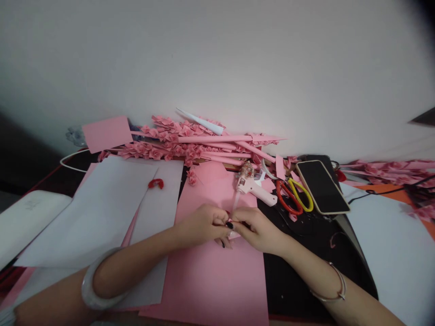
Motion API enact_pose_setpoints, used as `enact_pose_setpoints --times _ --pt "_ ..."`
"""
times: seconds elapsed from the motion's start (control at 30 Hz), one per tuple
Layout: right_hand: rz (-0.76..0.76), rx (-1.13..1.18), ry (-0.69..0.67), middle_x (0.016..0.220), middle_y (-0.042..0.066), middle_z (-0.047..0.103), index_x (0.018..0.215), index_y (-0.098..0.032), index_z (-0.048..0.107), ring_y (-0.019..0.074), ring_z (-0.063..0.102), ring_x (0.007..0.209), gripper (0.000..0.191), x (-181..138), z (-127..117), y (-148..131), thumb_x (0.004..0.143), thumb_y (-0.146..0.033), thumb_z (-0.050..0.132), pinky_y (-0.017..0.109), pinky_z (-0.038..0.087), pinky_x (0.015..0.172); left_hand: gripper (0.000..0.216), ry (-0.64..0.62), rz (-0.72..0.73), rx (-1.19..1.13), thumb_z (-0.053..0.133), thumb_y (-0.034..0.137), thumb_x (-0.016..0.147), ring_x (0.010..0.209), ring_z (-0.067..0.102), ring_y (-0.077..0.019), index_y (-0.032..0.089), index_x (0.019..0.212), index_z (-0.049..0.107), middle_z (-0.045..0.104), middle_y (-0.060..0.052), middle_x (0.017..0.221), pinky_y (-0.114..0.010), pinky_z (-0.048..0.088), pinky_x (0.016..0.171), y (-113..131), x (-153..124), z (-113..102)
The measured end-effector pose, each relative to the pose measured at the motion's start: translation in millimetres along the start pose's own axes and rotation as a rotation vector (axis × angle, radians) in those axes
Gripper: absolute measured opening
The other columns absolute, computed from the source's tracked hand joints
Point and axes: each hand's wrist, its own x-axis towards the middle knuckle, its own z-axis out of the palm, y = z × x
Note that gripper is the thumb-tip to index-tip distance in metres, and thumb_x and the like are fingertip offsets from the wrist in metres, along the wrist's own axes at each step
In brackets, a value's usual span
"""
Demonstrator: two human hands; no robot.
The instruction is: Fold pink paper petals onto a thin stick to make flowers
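My left hand (204,225) and my right hand (258,231) meet over the pink paper sheet (217,280), fingertips pressed together. Between them shows a bit of a small pink paper piece (234,234), mostly covered by the fingers. Both hands are closed in a pinch around it. Just beyond the fingers lies a pale pink glue gun (254,189), its nozzle pointing toward my hands. Scissors with a red handle (288,199) and a yellow handle (302,194) rest to the right of it.
Paper flower stems (190,142) are piled along the wall. White sheets (98,203) with a red curved object (156,183) lie left, beside a white box-like object (34,217). A phone (322,186), a cable (369,192) and a white sheet (401,244) are right.
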Motion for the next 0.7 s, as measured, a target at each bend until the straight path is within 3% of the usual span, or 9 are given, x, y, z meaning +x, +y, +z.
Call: enact_pose_setpoints --times 0.13,0.33,0.43,0.7 --pt "0.067 0.099 0.083 0.055 -0.006 0.031 0.059 -0.019 0.036 0.009 0.03 0.051 0.036 -0.4 2.0 5.6 0.093 -0.029 0.04 0.023 0.025 0.048 0.015 0.052 0.02 -0.037 0.064 0.029 0.075 0.067 0.07 -0.0176 0.015 0.073 0.06 0.07 -0.002 0.069 -0.027 0.053 0.063 -1.9 1.9 -1.6" --pt "0.154 0.471 0.432 0.062 -0.005 0.037 0.085 -0.019 0.048 0.0085 0.032 0.049 0.02 -2.8 7.5 11.7 0.093 -0.036 0.043 0.022 0.025 0.044 0.012 0.208 0.079 -0.116 0.06 0.026 0.079 0.071 0.069 -0.0166 0.015 0.077 0.061 0.071 -0.003 0.074 -0.026 0.053 0.063 -4.2 5.6 -3.4" --pt "0.135 0.529 0.464 0.064 -0.004 0.041 0.09 -0.019 0.05 0.0082 0.033 0.049 0.018 -3.5 9.8 12.1 0.092 -0.036 0.047 0.022 0.025 0.044 0.011 0.285 0.095 -0.129 0.061 0.026 0.078 0.076 0.07 -0.0175 0.015 0.079 0.062 0.071 -0.003 0.078 -0.027 0.054 0.067 -4.0 6.3 -3.9" --pt "0.105 0.559 0.479 0.064 -0.004 0.044 0.092 -0.02 0.05 0.0082 0.033 0.047 0.018 -3.0 11.5 9.6 0.091 -0.038 0.048 0.022 0.026 0.043 0.012 0.343 0.148 -0.135 0.063 0.027 0.076 0.081 0.069 -0.0171 0.015 0.076 0.063 0.071 -0.003 0.081 -0.029 0.054 0.077 -5.9 8.0 -5.2"
